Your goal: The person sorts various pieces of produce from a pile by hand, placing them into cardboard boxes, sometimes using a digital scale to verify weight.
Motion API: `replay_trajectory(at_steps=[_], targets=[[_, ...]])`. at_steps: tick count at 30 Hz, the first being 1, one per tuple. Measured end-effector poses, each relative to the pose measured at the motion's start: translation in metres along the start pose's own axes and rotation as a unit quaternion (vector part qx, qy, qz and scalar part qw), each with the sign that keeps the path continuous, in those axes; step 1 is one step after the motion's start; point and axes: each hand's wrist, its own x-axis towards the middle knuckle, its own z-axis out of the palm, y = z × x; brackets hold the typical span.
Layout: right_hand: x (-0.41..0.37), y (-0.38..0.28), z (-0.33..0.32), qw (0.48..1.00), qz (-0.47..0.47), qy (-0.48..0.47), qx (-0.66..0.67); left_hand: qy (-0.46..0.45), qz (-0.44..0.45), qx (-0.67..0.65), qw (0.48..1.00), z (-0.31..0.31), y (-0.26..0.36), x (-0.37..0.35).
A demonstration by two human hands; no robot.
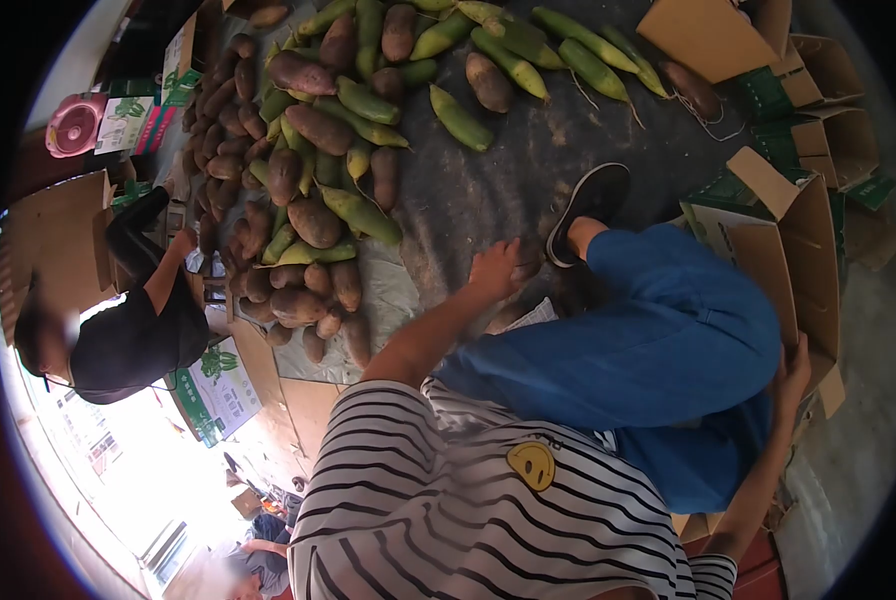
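My left hand (498, 268) reaches over the dark ground sheet beside my shoe, its fingers curled against a dark brown root vegetable (527, 262) that is partly hidden. Out at the right, my right hand (794, 368) grips the edge of an open cardboard box (813, 270) standing beside my bent leg. In front of the left hand lies a large heap of long green radishes (363, 100) and brown, potato-like roots (316, 222). A loose green radish (460, 118) rests apart from the heap on the sheet (433, 190).
More open cartons (828, 140) stand at the upper right, and another box (708, 38) is at the top. A co-worker in black (138, 340) sits at the left of the heap, near a printed box (218, 390). A pink fan (75, 125) stands behind. Another person (258, 560) is at the bottom left.
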Motion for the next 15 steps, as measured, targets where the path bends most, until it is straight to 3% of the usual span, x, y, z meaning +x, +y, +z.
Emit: replay_trajectory(at_steps=[2,6,9,13,15], targets=[[-0.001,-0.001,0.002,1.0,-0.003,0.007,0.008,0.061,-0.005,-0.092,0.994,-0.001,-0.012,-0.008],[0.0,0.0,0.005,0.998,-0.015,0.013,0.056,0.187,-0.158,-0.152,0.958,0.018,-0.082,-0.01],[-0.001,0.004,0.004,0.999,-0.015,0.012,0.044,0.242,-0.317,-0.224,0.889,-0.001,-0.139,-0.013],[-0.002,0.001,0.003,0.999,0.0,0.006,0.042,0.402,-0.441,-0.236,0.767,-0.023,-0.201,-0.016],[-0.002,-0.002,0.002,0.999,-0.001,0.006,0.041,0.41,-0.487,-0.262,0.726,-0.031,-0.221,-0.01]])
